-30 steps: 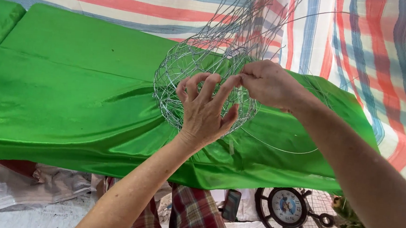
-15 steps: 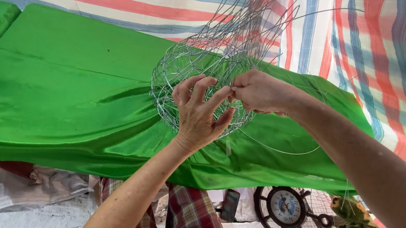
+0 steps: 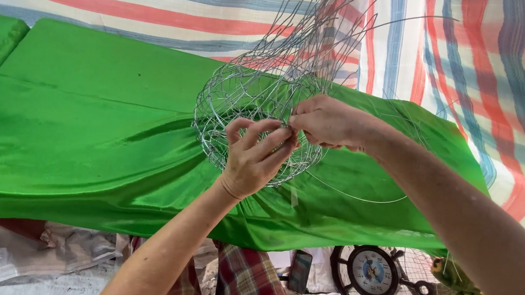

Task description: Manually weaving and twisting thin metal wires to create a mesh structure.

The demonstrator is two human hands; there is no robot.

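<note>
Head view has both your hands right on the wire mesh basket (image 3: 246, 112) — your left hand (image 3: 252, 159) has its fingers curled with the tips pinching into the mesh at the near rim, so that grip is narrow and holding wire. Your right hand (image 3: 326, 121) is closed tight on the mesh just beside it, knuckles up, and the fingertips of the two hands are almost touching. The basket itself is a round silvery cage, tilted with its opening toward you, resting on the green cloth (image 3: 79, 128) that covers the surface. Loose wire ends (image 3: 320, 28) stick up from its far side, and one thin strand loops out over the cloth below your right forearm. Behind it all hangs a striped tarp (image 3: 161, 5) — below the surface edge there's a ship-wheel clock (image 3: 372, 273).
</note>
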